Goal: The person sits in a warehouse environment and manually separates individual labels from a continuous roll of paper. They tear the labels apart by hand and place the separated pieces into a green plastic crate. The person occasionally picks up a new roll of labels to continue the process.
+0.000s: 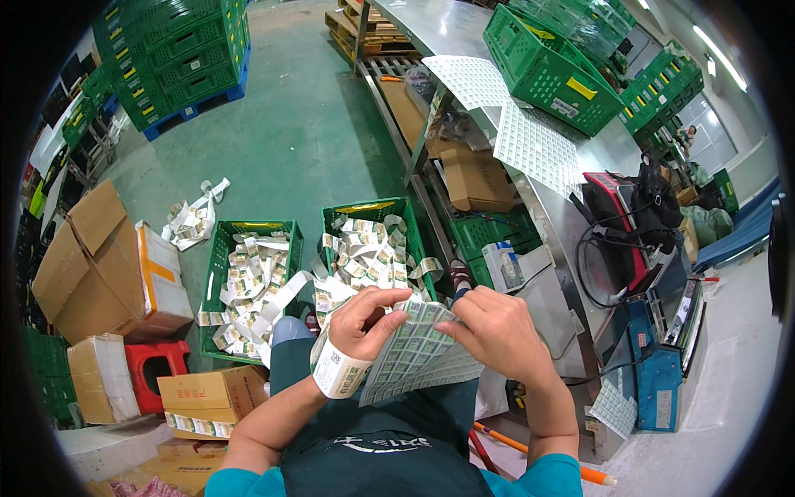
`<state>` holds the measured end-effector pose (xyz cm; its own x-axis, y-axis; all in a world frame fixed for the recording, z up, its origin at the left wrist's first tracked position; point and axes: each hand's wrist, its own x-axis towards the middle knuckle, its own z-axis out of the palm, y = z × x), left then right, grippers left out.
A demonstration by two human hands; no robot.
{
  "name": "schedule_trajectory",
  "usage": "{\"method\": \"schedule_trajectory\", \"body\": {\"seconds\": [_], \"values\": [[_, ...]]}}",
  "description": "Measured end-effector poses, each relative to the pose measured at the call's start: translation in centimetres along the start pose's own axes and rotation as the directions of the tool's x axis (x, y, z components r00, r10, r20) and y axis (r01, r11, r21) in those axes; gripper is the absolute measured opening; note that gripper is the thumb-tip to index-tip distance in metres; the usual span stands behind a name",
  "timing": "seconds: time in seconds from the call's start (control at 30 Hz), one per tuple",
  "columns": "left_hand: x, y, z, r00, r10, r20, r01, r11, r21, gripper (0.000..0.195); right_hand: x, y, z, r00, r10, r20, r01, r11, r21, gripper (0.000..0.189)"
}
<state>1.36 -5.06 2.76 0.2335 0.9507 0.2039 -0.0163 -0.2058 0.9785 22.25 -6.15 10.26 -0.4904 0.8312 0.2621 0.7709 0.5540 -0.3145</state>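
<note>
My left hand [366,323] pinches the upper left edge of a sheet of small green printed labels [416,354] between thumb and fingers. A strip of larger labels [338,373] loops around that wrist. At the sheet's upper right, my right hand [490,329] grips the edge with its thumb on the printed face. The sheet hangs tilted above my lap and curls slightly. Beyond my hands stand two green plastic crates, a left crate [296,233] and a right crate [407,208], both heaped with loose label strips [254,267].
A steel table [428,25] on the right bears label sheets [537,146] and a green crate [553,74]. Cardboard boxes [93,267] and a red stool [146,354] stand at left. Loose strips [189,220] lie on the floor. Stacked crates [180,56] rest on a blue pallet [217,102].
</note>
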Motion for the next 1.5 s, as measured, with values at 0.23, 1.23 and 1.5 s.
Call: {"method": "schedule_trajectory", "body": {"seconds": [0.23,1.23,1.5], "values": [[0.7,1.5,-0.2,0.981,0.191,0.014,-0.192,0.978,0.088,0.013,0.1,-1.1,-1.8,0.999,-0.042,0.000,0.042,0.996,-0.077,0.024],[-0.2,-0.2,0.7,0.985,-0.052,0.165,0.042,0.997,0.061,0.016,-1.1,-0.1,0.5,0.990,0.127,0.058,-0.133,0.983,0.122,0.020],[-0.3,-2.5,4.5,0.973,0.159,0.167,-0.173,0.983,0.068,0.013,-3.9,-0.3,-1.5,0.932,0.341,0.119,-0.356,0.925,0.134,0.022]]}}
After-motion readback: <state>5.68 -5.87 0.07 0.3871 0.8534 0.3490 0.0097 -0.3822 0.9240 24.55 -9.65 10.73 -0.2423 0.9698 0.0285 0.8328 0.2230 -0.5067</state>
